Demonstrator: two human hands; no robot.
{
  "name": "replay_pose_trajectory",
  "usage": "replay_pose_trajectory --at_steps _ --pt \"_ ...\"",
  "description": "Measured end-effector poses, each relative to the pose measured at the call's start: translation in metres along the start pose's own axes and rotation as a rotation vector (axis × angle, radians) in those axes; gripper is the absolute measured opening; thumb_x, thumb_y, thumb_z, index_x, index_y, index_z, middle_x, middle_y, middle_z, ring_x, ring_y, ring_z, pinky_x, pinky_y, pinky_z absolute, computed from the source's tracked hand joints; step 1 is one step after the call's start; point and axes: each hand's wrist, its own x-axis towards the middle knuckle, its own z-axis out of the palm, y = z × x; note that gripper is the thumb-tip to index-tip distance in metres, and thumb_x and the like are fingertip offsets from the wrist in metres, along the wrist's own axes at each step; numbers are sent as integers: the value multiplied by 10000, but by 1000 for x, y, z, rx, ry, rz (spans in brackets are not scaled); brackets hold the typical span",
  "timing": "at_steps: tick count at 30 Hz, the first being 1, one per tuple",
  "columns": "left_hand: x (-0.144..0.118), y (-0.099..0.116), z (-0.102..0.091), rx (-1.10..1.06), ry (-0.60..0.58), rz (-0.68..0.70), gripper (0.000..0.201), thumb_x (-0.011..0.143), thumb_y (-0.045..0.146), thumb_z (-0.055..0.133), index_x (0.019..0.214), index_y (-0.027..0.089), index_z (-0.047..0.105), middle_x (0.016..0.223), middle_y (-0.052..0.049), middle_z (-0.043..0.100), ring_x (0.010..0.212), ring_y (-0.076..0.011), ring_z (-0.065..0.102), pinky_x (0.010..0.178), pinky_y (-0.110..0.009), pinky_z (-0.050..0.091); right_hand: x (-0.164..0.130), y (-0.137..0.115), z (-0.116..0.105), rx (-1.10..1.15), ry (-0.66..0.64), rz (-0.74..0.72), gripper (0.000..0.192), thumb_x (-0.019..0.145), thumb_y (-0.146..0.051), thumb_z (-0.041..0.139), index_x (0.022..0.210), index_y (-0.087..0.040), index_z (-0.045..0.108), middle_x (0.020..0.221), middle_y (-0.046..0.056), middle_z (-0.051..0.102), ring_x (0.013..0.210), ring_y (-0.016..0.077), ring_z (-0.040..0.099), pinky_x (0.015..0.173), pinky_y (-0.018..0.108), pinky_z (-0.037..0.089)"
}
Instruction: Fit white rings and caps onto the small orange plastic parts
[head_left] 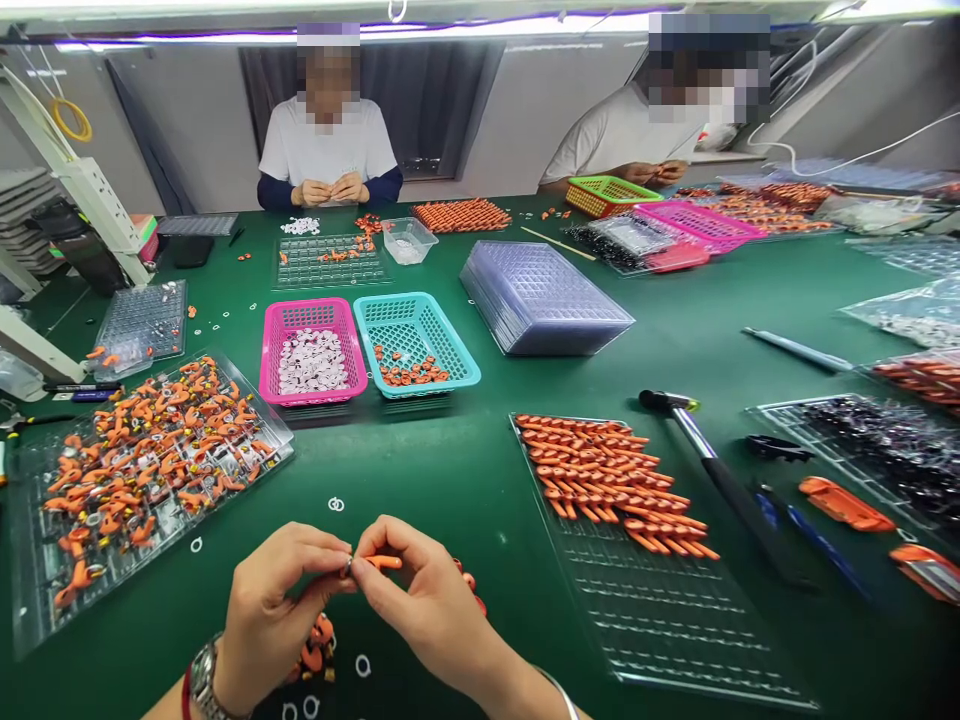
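1. One small mark on the co-worker's white shirt (326, 140), beyond the turquoise basket (446, 340), is too small to read;
2. The left hand (281, 590) and the right hand (431, 590) meet on the near side of the turquoise basket, over the green table (427, 460); both wrists slant inward, backs of the hands upward, fingers curled;
3. The orange part (385, 563) is held between them, nearer the wearer than the turquoise basket; the right thumb and forefinger grip its orange body, the left thumb and forefinger pinch its dark end; whether that end is a separate piece, I cannot tell;
4. A metal watch (204, 682) circles the left wrist, a pale bangle (556, 690) the right;
5. Just left of the turquoise basket sits the pink basket (307, 312), holding white pieces (311, 362); well to its left and nearer lies a clear tray heaped with orange levers (157, 440); to its right and nearer, rows of slim orange pieces (600, 470) fill part of a ridged tray (660, 610), with a hammer (712, 470) beyond them.
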Motion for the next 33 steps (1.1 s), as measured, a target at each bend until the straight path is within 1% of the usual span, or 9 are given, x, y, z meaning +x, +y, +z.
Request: replay_pose_trajectory --at_steps 8,12,15,18,21,24,26,31,33 --pt "-1 -2 0 11 -10 7 185 822 56 707 928 209 704 841 -37 752 761 -178 710 669 -269 604 -1 4 0 -57 30 -1 153 795 -294 561 686 -198 512 673 -1 528 636 156 469 592 289 394" --pt "-1 -1 0 13 -17 12 167 825 64 709 921 199 703 844 -40 747 761 -171 706 668 -256 600 -1 3 0 -81 24 6 159 792 -296 555 676 -199 503 667 -1 522 631 155 459 594 295 386" --pt "0 0 1 4 -17 19 182 825 46 697 918 201 709 836 -41 747 752 -173 707 650 -255 602 0 1 0 -51 3 28 161 789 -291 562 676 -199 495 661 -8 514 629 151 452 590 292 378" --pt "-1 -1 1 -26 -9 2 191 829 46 689 918 213 713 836 -39 753 747 -180 712 642 -266 608 1 0 0 29 -26 59 186 788 -302 599 679 -197 491 651 -28 494 613 133 432 574 272 362" --pt "-3 -2 1 -71 -6 -14 232 820 29 693 945 223 714 864 -38 760 765 -184 714 663 -279 608 1 -1 -2 179 -90 110 253 785 -366 674 713 -199 498 642 -55 469 588 111 411 556 248 348" --pt "-5 -2 0 -143 -23 -36 278 816 4 689 974 232 711 889 -33 755 791 -182 705 681 -277 604 2 0 -5 356 -130 166 353 725 -443 776 798 -203 527 707 -56 505 623 106 445 593 240 374" --pt "-6 -1 0 -179 -34 -43 282 810 11 704 977 239 714 884 -26 739 798 -178 693 689 -272 600 3 0 -7 432 -171 182 398 694 -471 812 841 -191 569 753 -41 546 661 107 481 636 245 394" --pt "-5 1 -1 -150 -1 -102 221 821 66 709 926 256 750 870 -8 590 705 -127 621 571 -200 573 4 0 -10 498 -279 179 371 708 -460 819 815 -153 642 738 -21 596 665 108 531 671 262 412" --pt "-5 1 0 -136 10 -120 182 811 103 734 898 261 759 845 -1 560 689 -122 599 561 -194 560 4 0 -10 509 -303 171 354 721 -452 814 802 -149 648 728 -19 603 666 113 541 676 269 412"
